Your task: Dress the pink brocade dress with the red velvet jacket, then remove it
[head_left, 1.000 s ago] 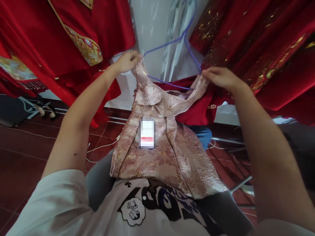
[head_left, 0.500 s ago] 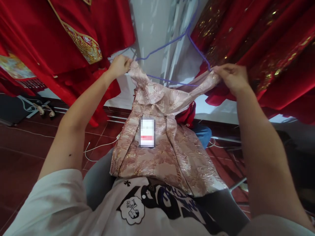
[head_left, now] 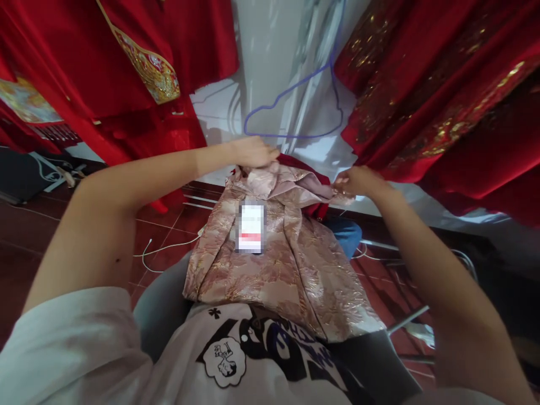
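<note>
A pink-and-gold brocade garment (head_left: pixel 270 275) lies spread over my lap, its upper end raised between my hands. My left hand (head_left: pixel 255 153) is closed on the folded top edge near the middle. At the right, my right hand (head_left: pixel 358 183) pinches the end of a strip of the same cloth, whose paler lining shows. On the garment's front is a white rectangle with a red band (head_left: pixel 251 228), pixelated so I cannot tell what it is. A purple wire hanger (head_left: pixel 295 135) hangs bare just beyond my hands.
Red garments with gold embroidery (head_left: pixel 145 64) hang at the left, and red sequined cloth (head_left: pixel 442 101) hangs at the right. A white cable (head_left: pixel 169 247) crosses the tiled floor. Blue denim (head_left: pixel 346 236) and dark red cloth show behind the brocade.
Both hands have come down from the hanger with the garment's top. My left hand moved right, and the strip between them has slackened. The hanger now hangs free.
</note>
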{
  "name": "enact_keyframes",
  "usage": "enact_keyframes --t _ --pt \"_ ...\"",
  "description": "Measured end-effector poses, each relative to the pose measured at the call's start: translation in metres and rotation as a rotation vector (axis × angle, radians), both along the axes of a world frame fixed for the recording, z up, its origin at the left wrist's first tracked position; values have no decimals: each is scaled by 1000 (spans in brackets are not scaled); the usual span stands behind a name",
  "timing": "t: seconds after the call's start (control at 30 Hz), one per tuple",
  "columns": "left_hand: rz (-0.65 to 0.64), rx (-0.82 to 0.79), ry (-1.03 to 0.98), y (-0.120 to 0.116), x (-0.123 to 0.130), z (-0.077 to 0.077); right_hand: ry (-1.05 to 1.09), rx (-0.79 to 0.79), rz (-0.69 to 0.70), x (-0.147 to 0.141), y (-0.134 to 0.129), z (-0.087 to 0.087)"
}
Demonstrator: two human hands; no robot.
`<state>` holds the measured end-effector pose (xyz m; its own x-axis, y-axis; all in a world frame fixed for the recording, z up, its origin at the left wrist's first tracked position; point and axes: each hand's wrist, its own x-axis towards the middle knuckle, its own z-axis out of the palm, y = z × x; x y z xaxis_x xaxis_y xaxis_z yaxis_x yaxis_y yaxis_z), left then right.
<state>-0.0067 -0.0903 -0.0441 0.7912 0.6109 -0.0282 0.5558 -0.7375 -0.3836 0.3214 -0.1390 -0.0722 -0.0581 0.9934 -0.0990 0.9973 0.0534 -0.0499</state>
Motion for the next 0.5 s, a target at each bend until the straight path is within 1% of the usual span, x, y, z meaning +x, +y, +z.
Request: enact_keyframes --t 0.07,0.13,0.2,0.23,0.3,0.37,0.4,0.47,0.5 --pt "-72 -8 -57 -10 36 4 -96 52 67 -17 -5 10" --pt "-149 -12 -74 -16 66 6 -166 101 125 -30 -11 22" --pt "-205 8 -102 -12 89 3 -186 144 149 -38 -15 34" --pt "-205 24 -128 -6 98 1 -185 171 149 -39 -15 40" --pt "-138 47 -197 12 109 -6 -180 241 158 -36 -11 52" --pt "-44 34 -236 31 113 -14 -171 322 169 -25 0 60" --pt "-19 20 -233 39 113 -19 -162 356 165 -17 6 63" --pt "-14 3 -232 47 107 -30 -114 392 143 2 19 64" --pt "-26 1 -244 47 102 -34 -78 398 122 12 23 63"
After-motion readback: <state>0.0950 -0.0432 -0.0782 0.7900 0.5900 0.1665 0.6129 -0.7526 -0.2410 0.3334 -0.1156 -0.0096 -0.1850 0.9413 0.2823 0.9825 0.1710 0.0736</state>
